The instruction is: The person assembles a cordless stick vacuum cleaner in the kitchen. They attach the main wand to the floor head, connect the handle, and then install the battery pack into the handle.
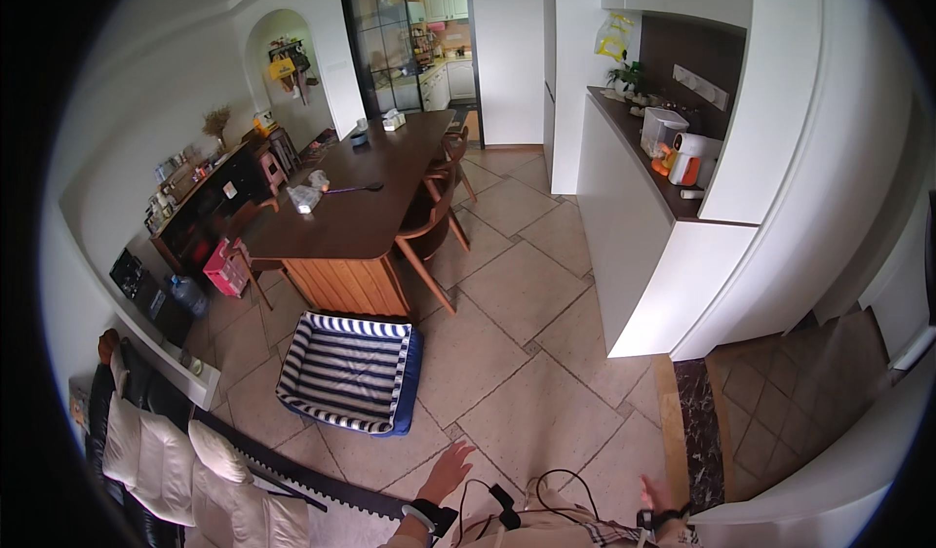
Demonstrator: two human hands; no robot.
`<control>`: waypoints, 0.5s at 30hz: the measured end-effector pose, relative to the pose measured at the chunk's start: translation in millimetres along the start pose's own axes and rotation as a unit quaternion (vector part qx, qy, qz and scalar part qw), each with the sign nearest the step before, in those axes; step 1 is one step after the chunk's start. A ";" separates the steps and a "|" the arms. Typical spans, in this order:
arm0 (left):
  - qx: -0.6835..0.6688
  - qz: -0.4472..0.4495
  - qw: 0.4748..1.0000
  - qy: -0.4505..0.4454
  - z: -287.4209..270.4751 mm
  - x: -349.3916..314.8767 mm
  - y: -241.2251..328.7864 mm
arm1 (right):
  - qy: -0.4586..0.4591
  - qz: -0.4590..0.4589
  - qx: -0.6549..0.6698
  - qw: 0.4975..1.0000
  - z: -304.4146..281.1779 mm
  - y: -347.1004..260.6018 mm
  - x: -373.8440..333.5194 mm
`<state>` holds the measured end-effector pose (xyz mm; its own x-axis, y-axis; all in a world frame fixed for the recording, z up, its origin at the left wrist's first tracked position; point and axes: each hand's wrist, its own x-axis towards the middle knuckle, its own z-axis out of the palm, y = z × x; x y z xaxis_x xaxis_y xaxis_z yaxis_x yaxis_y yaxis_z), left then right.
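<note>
Blue-and-white striped, the pet bed (pixel 346 368) lies untouched on the tiled floor (pixel 517 392), ahead of my open, empty left hand (pixel 449 469). My right hand (pixel 660 494) seems open too; I judge no handling is begun.

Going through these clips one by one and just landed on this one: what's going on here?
A person has both bare hands low in front of the body, apparently holding nothing. The left hand is open above the tiled floor; the right hand is well apart from it. Nearest the left hand, but not touched, a striped pet bed sits on the floor before a dark wooden table.
</note>
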<state>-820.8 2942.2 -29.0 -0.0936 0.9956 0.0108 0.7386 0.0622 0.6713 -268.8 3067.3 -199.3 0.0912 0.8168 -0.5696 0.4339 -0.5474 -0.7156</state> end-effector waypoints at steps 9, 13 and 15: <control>-0.155 -0.026 0.986 -0.050 -87.1 256.6 66.2 | -0.271 -0.433 0.025 0.860 123.5 -443.8 121.2; -0.586 -0.036 0.794 -0.157 -87.5 376.1 45.8 | -0.264 -0.598 -0.129 0.746 169.8 -599.9 112.2; -0.514 -0.029 0.826 -0.229 -86.5 443.6 38.9 | -0.269 -0.612 -0.217 0.711 177.0 -650.8 116.3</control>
<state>-891.3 3380.1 66.0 0.3274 0.9302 -0.1662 -0.2380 0.2514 0.9382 -699.2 3486.4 128.5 -0.8986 0.3814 0.2172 0.1391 0.7168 -0.6832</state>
